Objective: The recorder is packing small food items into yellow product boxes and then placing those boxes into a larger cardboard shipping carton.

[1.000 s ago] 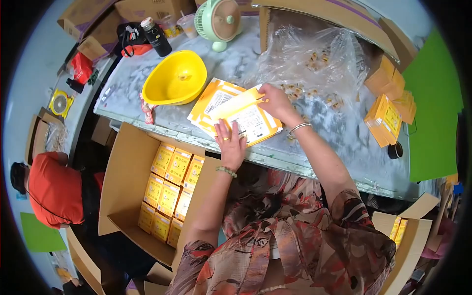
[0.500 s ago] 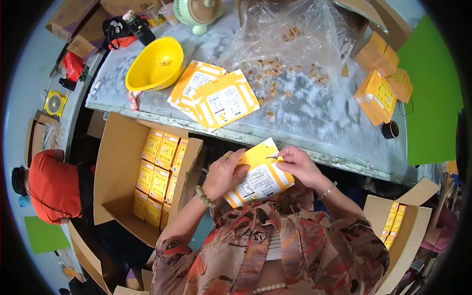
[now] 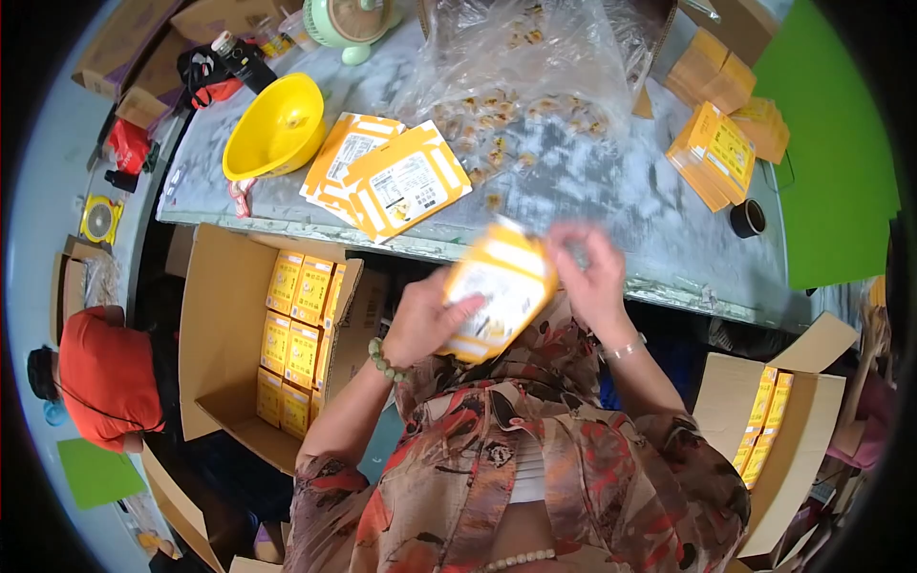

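Observation:
My left hand (image 3: 422,320) is closed round the left side of a yellow and white folding carton (image 3: 506,285), its thumb pressed on the printed white panel. The carton is held tilted in front of my chest, short of the table edge, and is blurred. My right hand (image 3: 592,272) is by the carton's upper right edge; motion smears its fingers, so I cannot tell whether they grip it. Several flat cartons of the same kind (image 3: 406,186) lie overlapping on the table beyond my hands.
A yellow basin (image 3: 277,124) and a clear plastic bag (image 3: 535,72) with small packets are on the table (image 3: 592,191). Stacked flat cartons (image 3: 712,153) and a dark cup (image 3: 747,219) stand right. Cardboard boxes (image 3: 215,334) (image 3: 788,449) hold yellow packs. A person in red (image 3: 110,372) is at left.
The carton has turned more upright and its top end looks folded in. My right hand has risen slightly beside it. The whole view has shifted a little.

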`<state>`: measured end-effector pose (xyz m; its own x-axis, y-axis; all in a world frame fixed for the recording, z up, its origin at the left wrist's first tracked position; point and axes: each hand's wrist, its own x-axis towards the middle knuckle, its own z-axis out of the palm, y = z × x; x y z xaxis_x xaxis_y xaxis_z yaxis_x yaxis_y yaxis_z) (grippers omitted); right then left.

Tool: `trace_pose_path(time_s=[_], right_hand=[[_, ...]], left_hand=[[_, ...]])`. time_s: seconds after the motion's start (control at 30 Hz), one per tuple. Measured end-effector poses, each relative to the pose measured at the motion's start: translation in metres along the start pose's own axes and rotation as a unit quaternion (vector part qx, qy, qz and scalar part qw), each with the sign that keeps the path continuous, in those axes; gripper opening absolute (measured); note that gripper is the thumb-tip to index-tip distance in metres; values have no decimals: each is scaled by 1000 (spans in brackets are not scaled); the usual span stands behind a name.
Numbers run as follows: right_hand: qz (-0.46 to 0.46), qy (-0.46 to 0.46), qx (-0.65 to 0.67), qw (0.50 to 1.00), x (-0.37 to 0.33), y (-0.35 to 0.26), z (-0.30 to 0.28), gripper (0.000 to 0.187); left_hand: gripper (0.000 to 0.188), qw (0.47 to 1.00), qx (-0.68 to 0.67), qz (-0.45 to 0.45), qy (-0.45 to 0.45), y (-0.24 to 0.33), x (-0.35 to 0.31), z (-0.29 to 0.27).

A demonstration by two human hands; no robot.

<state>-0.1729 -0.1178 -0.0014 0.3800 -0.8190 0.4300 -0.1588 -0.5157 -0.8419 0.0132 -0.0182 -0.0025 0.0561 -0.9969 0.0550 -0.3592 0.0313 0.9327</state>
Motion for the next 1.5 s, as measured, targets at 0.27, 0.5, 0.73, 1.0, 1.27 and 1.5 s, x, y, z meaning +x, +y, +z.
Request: trace_pose_path(time_s=[0.27, 0.5, 0.73, 1.0, 1.27, 1.5], right_hand=[[22, -33, -2, 999, -42, 9, 40, 43], [119, -158, 140, 970, -36, 10, 29, 29], [7, -167, 63, 984, -19, -3, 21, 21], [54, -302, 9, 952, -11, -2, 21, 18], [-121, -111, -304, 938, 83, 85, 81, 40], [-86, -279, -377, 879, 68, 116, 30, 45]], left_hand=[[49, 953, -249, -28, 171, -22, -27, 38], [26, 983, -118, -61, 125, -31, -20, 17], [23, 988, -83, -8, 131, 8, -14, 1], [23, 987, -109, -62, -103, -22, -30, -31], [25, 915, -328, -211, 97, -53, -44, -33], [23, 881, -356, -172, 260, -61, -13, -31]])
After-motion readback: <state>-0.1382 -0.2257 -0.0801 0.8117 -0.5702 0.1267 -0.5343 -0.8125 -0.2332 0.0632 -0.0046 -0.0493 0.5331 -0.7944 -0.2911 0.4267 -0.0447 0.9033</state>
